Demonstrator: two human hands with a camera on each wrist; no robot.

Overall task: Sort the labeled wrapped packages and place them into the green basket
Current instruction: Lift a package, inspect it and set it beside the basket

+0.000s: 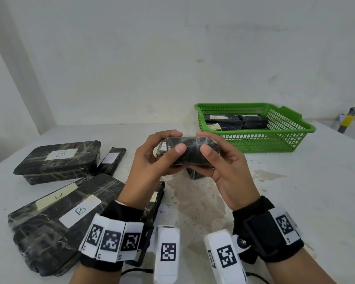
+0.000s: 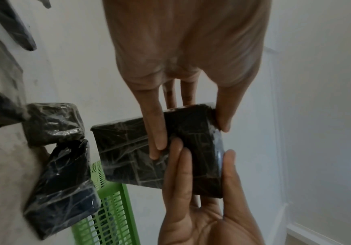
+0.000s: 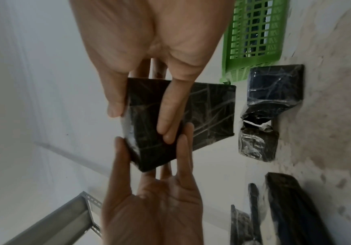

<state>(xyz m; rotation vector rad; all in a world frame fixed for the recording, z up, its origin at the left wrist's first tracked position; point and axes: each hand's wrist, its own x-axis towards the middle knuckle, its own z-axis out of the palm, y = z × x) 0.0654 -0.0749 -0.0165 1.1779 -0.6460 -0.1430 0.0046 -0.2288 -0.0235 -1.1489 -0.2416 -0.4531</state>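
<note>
A small black wrapped package [image 1: 188, 151] is pinched by left hand [image 1: 150, 167] and right hand [image 1: 223, 162] above the table [image 1: 295, 191]; its label is turned away, so missorting into the green basket [image 1: 275, 138] is risked; the slick film could slip.

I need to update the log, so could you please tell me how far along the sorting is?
Done: a few black plastic-wrapped packages lie in the green plastic mesh basket. In hand: both hands, left and right, hold one small black wrapped package. Left: several labelled packages remain on the white table.
</note>
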